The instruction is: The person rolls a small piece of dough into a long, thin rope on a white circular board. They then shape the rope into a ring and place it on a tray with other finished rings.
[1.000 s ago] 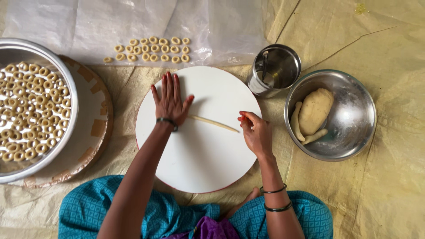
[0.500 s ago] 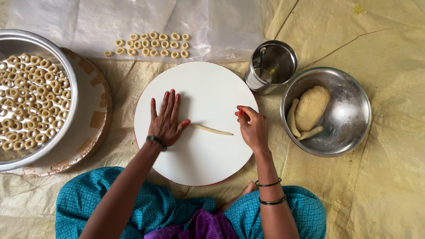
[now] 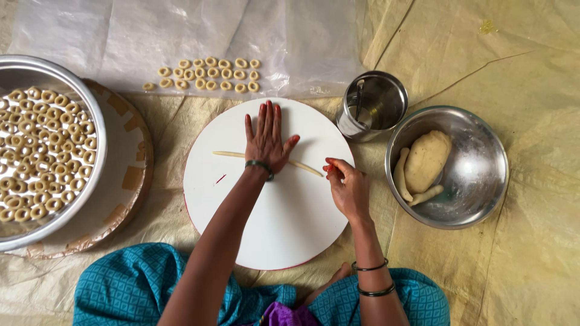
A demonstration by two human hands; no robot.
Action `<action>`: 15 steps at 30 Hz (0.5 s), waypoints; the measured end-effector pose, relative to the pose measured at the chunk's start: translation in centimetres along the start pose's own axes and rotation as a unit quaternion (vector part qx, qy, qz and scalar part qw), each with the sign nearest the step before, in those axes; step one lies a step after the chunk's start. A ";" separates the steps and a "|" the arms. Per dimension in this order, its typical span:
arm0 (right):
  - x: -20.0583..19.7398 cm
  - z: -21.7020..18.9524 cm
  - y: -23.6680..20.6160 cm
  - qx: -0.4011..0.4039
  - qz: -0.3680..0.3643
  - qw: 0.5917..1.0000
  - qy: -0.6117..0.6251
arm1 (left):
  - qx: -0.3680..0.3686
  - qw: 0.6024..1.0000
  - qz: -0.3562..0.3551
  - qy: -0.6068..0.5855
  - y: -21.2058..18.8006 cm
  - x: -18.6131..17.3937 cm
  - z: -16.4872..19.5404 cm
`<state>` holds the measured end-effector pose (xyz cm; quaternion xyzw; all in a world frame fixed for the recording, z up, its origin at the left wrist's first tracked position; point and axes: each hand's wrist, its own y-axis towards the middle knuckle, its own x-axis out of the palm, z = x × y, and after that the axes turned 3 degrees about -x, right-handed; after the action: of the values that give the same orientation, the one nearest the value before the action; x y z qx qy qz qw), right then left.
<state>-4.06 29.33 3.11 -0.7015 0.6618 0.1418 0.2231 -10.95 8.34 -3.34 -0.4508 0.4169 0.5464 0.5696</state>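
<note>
Dough rope (image 3: 305, 166) lying left-right, left hand (image 3: 266, 140) flat across it

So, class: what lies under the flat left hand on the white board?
A thin dough rope runs under the left hand on the white board. Its ends show either side; the middle is covered.

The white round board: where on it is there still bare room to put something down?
The white round board is bare across its near half, between the dough rope and the person's lap. It is crowded mid-board, where the left hand presses the rope and the right hand sits near its end.
</note>
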 end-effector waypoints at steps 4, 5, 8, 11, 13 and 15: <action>-0.1 -0.1 0.1 0.006 0.005 1.000 -0.013 | 0.009 1.000 -0.006 -0.004 0.6 -0.2 0.1; -0.1 -0.1 0.1 0.007 0.005 1.000 -0.011 | 0.017 1.000 -0.010 -0.006 -0.1 0.0 0.0; -0.1 -0.1 0.0 -0.003 0.007 1.000 -0.007 | 0.042 0.999 0.003 0.009 -3.9 0.7 -0.5; -0.1 0.0 0.2 -0.030 0.015 0.999 -0.011 | 0.065 0.998 -0.005 0.015 -8.9 1.3 -1.2; -0.3 0.1 0.1 -0.037 0.017 0.999 -0.019 | 0.067 0.997 0.000 0.025 -12.3 1.8 -1.2; -0.3 0.1 0.1 -0.034 0.018 0.999 -0.027 | 0.066 0.997 0.020 0.028 -14.5 2.0 -1.0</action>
<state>-4.14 29.62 3.15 -0.6929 0.6625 0.1870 0.2146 3.61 7.94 -4.65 -0.4186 0.4766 0.5162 0.5755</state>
